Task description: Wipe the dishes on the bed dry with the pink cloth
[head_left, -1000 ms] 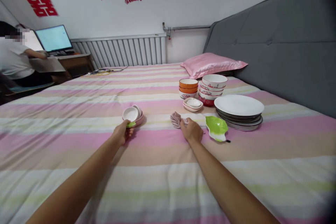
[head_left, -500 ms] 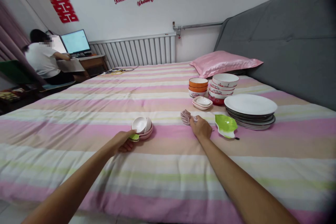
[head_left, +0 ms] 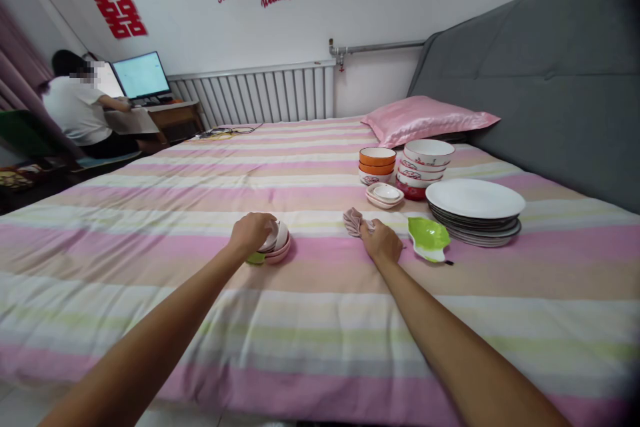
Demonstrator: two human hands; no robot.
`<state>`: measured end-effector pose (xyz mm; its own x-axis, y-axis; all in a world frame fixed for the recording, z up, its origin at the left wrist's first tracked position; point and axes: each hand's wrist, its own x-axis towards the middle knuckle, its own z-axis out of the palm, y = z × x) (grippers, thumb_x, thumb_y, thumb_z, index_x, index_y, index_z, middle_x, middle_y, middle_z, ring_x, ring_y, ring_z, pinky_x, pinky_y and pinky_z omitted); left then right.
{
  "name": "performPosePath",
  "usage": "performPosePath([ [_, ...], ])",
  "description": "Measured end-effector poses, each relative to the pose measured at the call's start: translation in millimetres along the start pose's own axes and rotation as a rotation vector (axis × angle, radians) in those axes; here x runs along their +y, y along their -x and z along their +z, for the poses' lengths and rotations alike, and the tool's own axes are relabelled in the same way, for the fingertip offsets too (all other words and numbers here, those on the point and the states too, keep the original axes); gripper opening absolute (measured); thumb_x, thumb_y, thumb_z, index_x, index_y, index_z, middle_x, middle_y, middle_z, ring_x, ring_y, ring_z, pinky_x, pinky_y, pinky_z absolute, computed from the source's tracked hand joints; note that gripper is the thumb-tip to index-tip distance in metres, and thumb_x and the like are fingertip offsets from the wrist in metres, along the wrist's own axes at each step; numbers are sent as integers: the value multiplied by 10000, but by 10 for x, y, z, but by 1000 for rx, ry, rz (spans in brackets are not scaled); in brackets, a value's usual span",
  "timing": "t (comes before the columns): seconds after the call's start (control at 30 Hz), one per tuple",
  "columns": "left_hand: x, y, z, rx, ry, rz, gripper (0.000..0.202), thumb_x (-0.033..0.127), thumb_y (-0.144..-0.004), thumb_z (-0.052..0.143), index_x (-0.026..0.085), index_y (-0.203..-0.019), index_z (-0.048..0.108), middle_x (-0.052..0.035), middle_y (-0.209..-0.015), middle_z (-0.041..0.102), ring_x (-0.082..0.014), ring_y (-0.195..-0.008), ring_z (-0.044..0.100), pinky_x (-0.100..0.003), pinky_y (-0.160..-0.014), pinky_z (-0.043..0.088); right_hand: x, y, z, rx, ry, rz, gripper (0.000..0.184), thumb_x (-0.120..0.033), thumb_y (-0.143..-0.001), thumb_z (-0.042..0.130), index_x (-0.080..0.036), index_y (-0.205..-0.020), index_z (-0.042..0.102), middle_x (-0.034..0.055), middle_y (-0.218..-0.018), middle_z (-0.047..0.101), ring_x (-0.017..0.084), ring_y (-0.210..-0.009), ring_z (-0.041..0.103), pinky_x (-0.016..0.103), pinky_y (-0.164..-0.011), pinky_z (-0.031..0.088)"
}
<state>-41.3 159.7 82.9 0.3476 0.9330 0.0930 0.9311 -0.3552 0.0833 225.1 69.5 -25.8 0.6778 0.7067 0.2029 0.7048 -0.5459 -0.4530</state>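
Note:
My left hand [head_left: 250, 233] is over a small nested stack on the bedspread, its fingers curled down onto the rim of a small white bowl [head_left: 270, 237]. Another small white bowl [head_left: 282, 235] leans beside it, on pink dishes [head_left: 280, 256]. A green leaf-shaped edge [head_left: 256, 258] sticks out below my hand; the fingertips are partly hidden. My right hand [head_left: 384, 242] is closed around a crumpled, pinkish-brown cloth [head_left: 353, 221] resting on the bed. Just right of that hand lies a green leaf-shaped dish [head_left: 430, 235].
Behind my right hand are small white dishes [head_left: 385, 196], orange bowls [head_left: 377, 161], a stack of patterned bowls [head_left: 427, 152] and piled plates [head_left: 475, 199]. A pink pillow [head_left: 425, 118] lies near the grey headboard [head_left: 540, 80]. At far left, a person [head_left: 77, 107] sits at a desk with monitors.
My left hand has lifted from the green edge at the front of the stack and moved up onto the small white bowl. The right hand and cloth stay in place.

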Motion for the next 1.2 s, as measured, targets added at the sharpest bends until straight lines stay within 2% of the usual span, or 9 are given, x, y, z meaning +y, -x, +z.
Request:
performPosePath([
  [0.23,-19,-32,-175,27,-87,-67,212,229,-771,513,212,-882,692,-97,-913,692,-268,-859,623,-293,-672,413,-7,-4,-8,-2,-3,-6,451,-511,-880,339,-200,-990,648,103,-923,684,217,-822,625,275,-638,373],
  [0.4,-79,-30,-319,61,-123,-86,214,267,-816,477,219,-974,613,-106,-929,677,-275,-840,621,-303,-649,404,-16,-2,-34,-10,-19,2,428,-500,-873,354,-206,-976,647,95,-921,689,223,-829,628,278,-633,375],
  [0.53,-141,8,-579,135,-115,-113,224,304,-843,428,231,-1004,566,-106,-981,674,-286,-883,614,-318,-667,408,-26,-9,-52,-16,-27,20,417,-493,-869,360,-204,-949,651,91,-917,692,223,-835,633,276,-635,379],
  [0.63,-125,17,-830,294,13,-137,155,277,-798,477,223,-912,566,-88,-917,677,-272,-840,612,-328,-674,423,-32,-14,-52,-22,-31,25,420,-497,-867,358,-207,-945,651,92,-919,691,227,-838,634,283,-648,389],
  [0.73,114,9,-950,384,399,-92,139,209,-708,561,201,-847,556,-31,-727,630,-198,-666,591,-289,-602,443,-37,-14,-44,-27,-37,27,440,-508,-871,343,-205,-963,648,105,-925,687,237,-853,632,297,-671,403],
  [0.8,435,14,-888,370,807,-91,147,141,-668,579,186,-802,540,1,-648,573,-159,-578,556,-252,-520,444,-40,-14,-42,-30,-43,31,448,-505,-877,331,-203,-984,645,112,-930,685,245,-864,630,311,-686,411],
  [0.9,1040,32,-596,131,1476,-243,220,-19,-591,586,156,-715,540,22,-577,524,-114,-504,512,-211,-465,438,-42,-21,-44,-36,-53,32,440,-492,-881,332,-202,-992,644,119,-937,683,251,-874,628,325,-702,420],
  [1.03,1658,-78,-93,-59,1715,-354,215,-105,-591,539,103,-646,529,-25,-570,534,-157,-531,573,-270,-491,492,-33,-53,-54,-48,-69,28,454,-508,-880,327,-200,-972,648,124,-936,682,248,-877,629,336,-727,427],
  [1.2,1803,-482,376,-102,1937,-550,104,67,-783,578,71,-887,584,-61,-807,606,-153,-694,614,-271,-590,525,-46,-104,-62,-53,-116,54,447,-496,-875,327,-203,-979,648,136,-931,680,274,-901,625,379,-759,427],
])
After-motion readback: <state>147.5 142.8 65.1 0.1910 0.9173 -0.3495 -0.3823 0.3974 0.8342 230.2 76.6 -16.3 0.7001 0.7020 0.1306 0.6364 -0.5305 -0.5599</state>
